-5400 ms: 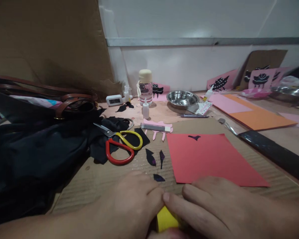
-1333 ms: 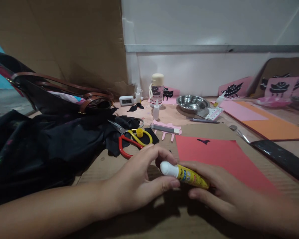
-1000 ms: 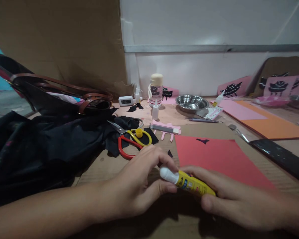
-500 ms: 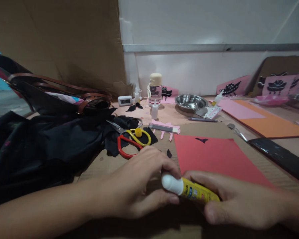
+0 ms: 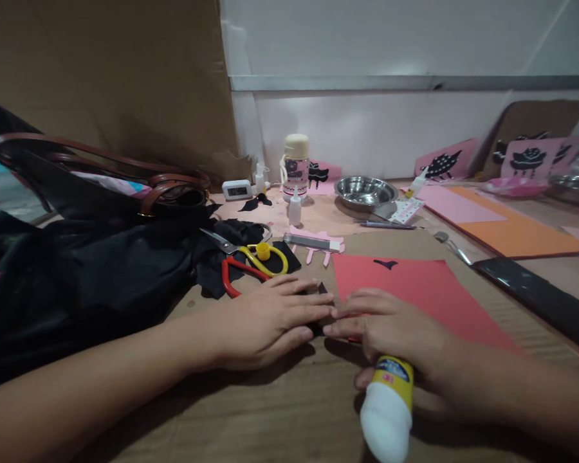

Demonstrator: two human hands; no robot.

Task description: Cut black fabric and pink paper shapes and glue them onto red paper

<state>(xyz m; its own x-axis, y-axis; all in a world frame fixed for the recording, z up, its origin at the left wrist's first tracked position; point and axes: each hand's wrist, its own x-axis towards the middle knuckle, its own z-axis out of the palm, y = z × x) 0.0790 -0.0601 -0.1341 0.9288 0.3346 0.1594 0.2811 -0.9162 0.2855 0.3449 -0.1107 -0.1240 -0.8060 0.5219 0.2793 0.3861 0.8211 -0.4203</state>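
Observation:
My right hand (image 5: 405, 328) is wrapped round a yellow glue stick (image 5: 388, 411) whose rounded white end points toward me. Its forefinger stretches left over the cardboard sheet (image 5: 251, 411), at the left edge of the red paper (image 5: 405, 276). Flat on the cardboard lies my left hand (image 5: 270, 318), fingers stretched out and almost meeting the right fingertips. Black scraps (image 5: 321, 325) show under and beside the left fingertips, mostly hidden. A small black cut-out shape (image 5: 385, 264) rests on the red paper's far edge. Scissors (image 5: 255, 260) with red and yellow handles lie just beyond the left hand.
Black cloth (image 5: 77, 289) and a bag (image 5: 101, 167) fill the left side. Behind stand a white squeeze bottle (image 5: 294, 209), a drinking bottle (image 5: 296, 167) and a steel bowl (image 5: 365, 193). A black-handled tool (image 5: 535, 292) and orange paper (image 5: 511, 225) lie at right.
My left hand has come off the glue stick's white end and flattened onto the cardboard. My right hand has turned the stick so that its white end faces me.

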